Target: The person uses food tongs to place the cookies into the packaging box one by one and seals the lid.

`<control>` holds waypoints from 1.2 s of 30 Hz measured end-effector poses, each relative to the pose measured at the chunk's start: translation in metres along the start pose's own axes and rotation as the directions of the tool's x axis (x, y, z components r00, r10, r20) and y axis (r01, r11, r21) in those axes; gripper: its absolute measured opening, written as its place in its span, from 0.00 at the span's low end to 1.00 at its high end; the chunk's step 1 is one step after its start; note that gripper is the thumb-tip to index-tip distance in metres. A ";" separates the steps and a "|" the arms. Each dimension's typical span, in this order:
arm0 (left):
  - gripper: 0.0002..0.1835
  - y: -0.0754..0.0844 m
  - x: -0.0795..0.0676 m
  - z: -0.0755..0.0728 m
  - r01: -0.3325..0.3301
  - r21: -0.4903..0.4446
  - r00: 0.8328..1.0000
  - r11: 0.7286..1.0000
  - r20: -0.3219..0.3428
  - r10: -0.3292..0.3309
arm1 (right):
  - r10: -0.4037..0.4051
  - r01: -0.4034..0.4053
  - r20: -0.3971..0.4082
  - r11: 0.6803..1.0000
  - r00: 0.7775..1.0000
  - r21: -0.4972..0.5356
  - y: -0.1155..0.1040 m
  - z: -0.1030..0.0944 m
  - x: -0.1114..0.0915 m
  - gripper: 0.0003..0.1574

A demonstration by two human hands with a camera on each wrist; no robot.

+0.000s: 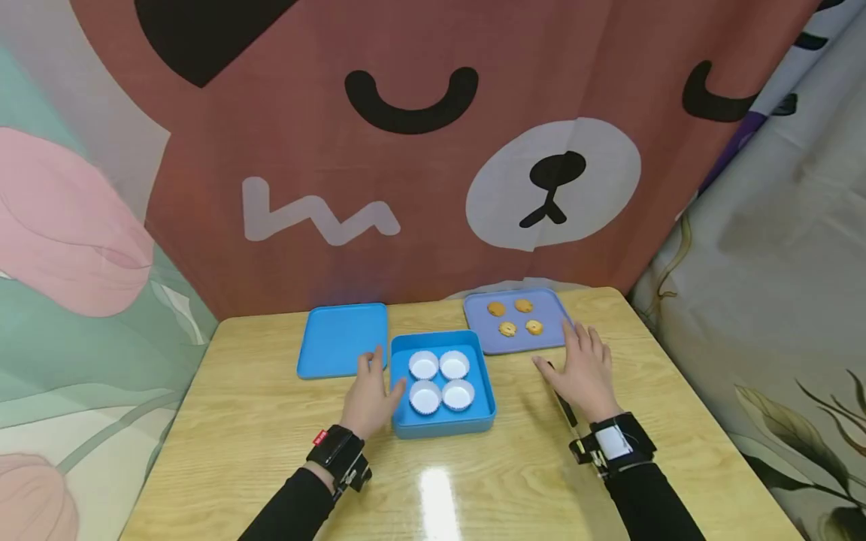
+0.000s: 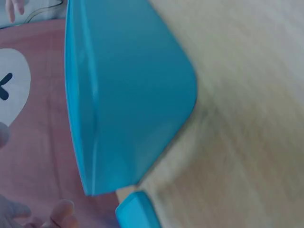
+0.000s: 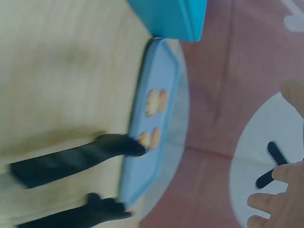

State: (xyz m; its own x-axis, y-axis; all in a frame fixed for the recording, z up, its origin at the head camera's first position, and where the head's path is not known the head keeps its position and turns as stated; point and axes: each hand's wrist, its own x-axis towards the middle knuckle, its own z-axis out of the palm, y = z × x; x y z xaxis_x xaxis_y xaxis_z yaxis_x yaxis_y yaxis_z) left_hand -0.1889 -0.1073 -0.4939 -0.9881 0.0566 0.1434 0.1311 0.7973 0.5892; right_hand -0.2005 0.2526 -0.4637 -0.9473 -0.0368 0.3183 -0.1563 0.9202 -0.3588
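My left hand point(image 1: 368, 402), its fingers spread, hovers by the left side of a blue box point(image 1: 443, 430) and holds nothing. Several white paper baking cups point(image 1: 455, 365) sit inside that box. Above the table, close to the near right corner of a purple tray point(image 1: 483, 330), is my right hand point(image 1: 585, 376), fingers extended and apart. Several small round cookies point(image 1: 497, 309) lie on the tray. Tongs with black tips point(image 3: 78, 159) are low beside the right hand, pointing toward the tray; the hand partly hides them in the head view.
A flat blue lid point(image 1: 343, 338) lies at the back left of the wooden table point(image 1: 257, 436), left of the box. Behind the table hangs a curtain point(image 1: 304, 150) with a bear's face. Grey patterned fabric point(image 1: 778, 300) hangs along the right side.
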 end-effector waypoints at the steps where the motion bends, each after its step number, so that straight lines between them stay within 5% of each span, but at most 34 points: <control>1: 0.42 -0.001 -0.001 0.003 0.017 -0.009 1.000 1.000 0.001 -0.017 | 0.015 -0.015 0.003 1.000 1.000 0.005 0.003 0.002 -0.003 0.57; 16: 0.32 -0.009 -0.017 0.044 0.234 -0.115 0.972 0.965 0.026 -0.232 | 0.275 -0.272 0.109 0.962 0.955 -0.040 0.031 0.030 -0.049 0.62; 28: 0.33 -0.005 -0.017 0.057 0.273 -0.152 0.959 0.950 -0.029 -0.280 | 0.414 -0.414 0.272 0.908 0.869 -0.060 0.032 0.041 -0.069 0.63; 36: 0.31 -0.004 -0.015 0.061 0.274 -0.138 0.959 0.952 -0.036 -0.281 | 0.418 -0.412 0.232 0.908 0.879 -0.075 0.036 0.050 -0.072 0.59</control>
State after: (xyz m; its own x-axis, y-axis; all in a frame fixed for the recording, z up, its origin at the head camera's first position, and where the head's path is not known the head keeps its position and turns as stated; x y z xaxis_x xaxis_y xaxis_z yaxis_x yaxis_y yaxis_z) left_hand -0.1790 -0.0748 -0.5468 -0.9814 -0.1919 0.0007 -0.1346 0.6911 0.7101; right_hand -0.1518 0.2692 -0.5441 -0.9623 0.2617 -0.0734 0.2692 0.8802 -0.3910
